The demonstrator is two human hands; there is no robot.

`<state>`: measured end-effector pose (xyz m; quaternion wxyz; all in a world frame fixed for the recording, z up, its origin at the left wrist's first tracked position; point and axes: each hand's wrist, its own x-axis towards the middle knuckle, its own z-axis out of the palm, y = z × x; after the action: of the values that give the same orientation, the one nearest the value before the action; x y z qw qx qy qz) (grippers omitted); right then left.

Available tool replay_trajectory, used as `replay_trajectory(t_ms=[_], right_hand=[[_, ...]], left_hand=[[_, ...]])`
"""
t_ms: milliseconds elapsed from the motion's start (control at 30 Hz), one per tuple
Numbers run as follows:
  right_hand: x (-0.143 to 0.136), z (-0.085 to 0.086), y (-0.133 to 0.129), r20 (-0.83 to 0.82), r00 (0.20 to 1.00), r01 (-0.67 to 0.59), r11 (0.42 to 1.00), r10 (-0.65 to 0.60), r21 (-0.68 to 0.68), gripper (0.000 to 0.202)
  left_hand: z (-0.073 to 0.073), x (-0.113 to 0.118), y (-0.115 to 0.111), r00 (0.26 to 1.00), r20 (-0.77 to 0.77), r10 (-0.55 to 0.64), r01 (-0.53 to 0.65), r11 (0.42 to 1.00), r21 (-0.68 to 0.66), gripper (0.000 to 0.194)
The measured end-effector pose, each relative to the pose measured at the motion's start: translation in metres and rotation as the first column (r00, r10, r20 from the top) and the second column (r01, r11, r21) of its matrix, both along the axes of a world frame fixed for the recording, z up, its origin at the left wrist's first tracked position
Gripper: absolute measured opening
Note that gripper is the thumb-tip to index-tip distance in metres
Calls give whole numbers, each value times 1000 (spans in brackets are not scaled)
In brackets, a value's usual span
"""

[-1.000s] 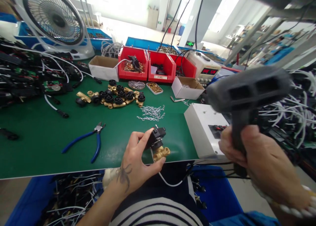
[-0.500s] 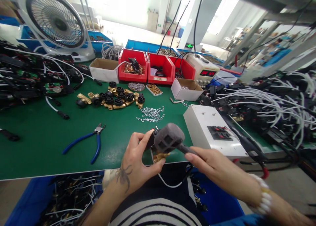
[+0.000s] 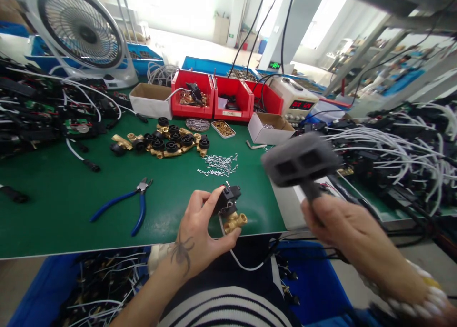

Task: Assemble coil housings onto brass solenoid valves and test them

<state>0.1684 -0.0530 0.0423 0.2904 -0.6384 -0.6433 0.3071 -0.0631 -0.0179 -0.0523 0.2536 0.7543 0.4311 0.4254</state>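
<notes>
My left hand (image 3: 203, 227) grips a black housing (image 3: 228, 198) joined to a brass valve (image 3: 235, 222) at the front edge of the green table. A metal clip shows between the two, and a white cable hangs down from the assembly. My right hand (image 3: 342, 222) is closed around the handle of a grey mallet (image 3: 303, 159), which is raised to the right, apart from the assembly and blurred. Thin metal clips (image 3: 219, 164) lie in a pile beyond my left hand. Blue-handled cutters (image 3: 142, 201) rest open to its left.
Brass valves with black caps (image 3: 171, 141) lie behind the cutters. Red bins (image 3: 232, 98), small cartons (image 3: 152, 101) and a fan (image 3: 85, 34) stand at the back. A white box (image 3: 285, 203) sits partly behind the mallet. Cabled units (image 3: 400, 146) are heaped at the right.
My right hand has lifted the mallet off the assembly, up and to the right, uncovering the black housing and brass valve. My left hand keeps its hold in nearly the same place.
</notes>
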Motion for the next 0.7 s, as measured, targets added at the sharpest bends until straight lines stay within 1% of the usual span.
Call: replay_trajectory(t_ms=[33,67,100,133,200,233,267,333,367,400,433,467,533,567,600,667,700], right_hand=[[0,0,-1,-48,997,55,997,-52,51,64],[-1,-1,-1,-61,997,59,997,-56,49,65],[-1,-3,-1,-34,999,21,1000,-21,9,65],[-2,-5,-1,21,999,-45,997,46,-63,66],[-2,-7,-2,124,974,-160,966,187,-201,65],[-2,-6,-2,142,970,-166,963,198,-210,64],[-1,-5,-2,128,978,-140,976,163,-167,64],[0,-3,-3,28,999,-27,999,28,-25,65],[0,-3,-3,-19,1000,20,1000,-20,20,65],[0,-4,-3,-37,999,25,999,-24,23,65],[0,-5,-2,-18,1000,-9,1000,8,-11,64],[-1,-7,-1,29,997,-68,995,70,-79,63],[-1,-8,1,127,971,-172,963,200,-206,59],[-1,-8,1,147,964,-186,959,220,-216,57],[0,-8,1,138,971,-167,970,193,-177,56],[2,-6,0,57,995,-85,995,88,-42,59],[2,-6,0,23,998,-55,998,55,-3,59]], left_hand=[[0,0,0,1000,-3,-1,1,1000,-2,65],[1,0,0,1000,-5,-1,1,1000,-5,65],[1,0,1,1000,-6,0,0,1000,-9,65],[1,0,1,1000,-6,2,-2,1000,-14,66],[0,0,1,1000,-3,7,-7,1000,-21,66],[0,0,1,1000,-3,7,-7,1000,-22,65],[0,0,1,1000,-5,5,-6,1000,-21,65],[0,0,1,1000,-10,0,0,1000,-18,65],[0,0,2,1000,-13,-3,3,1000,-18,65],[0,1,2,1000,-14,-5,5,1000,-19,65],[0,1,2,1000,-12,-3,2,1000,-20,65],[0,1,2,1000,-10,1,-2,1000,-25,66],[0,1,2,1000,-6,7,-7,999,-37,66],[0,1,2,1000,-6,8,-9,999,-43,66],[0,1,1,1000,-8,7,-8,999,-49,66],[0,1,1,1000,-10,2,-3,999,-53,66],[0,1,1,1000,-9,1,-2,999,-54,67]])
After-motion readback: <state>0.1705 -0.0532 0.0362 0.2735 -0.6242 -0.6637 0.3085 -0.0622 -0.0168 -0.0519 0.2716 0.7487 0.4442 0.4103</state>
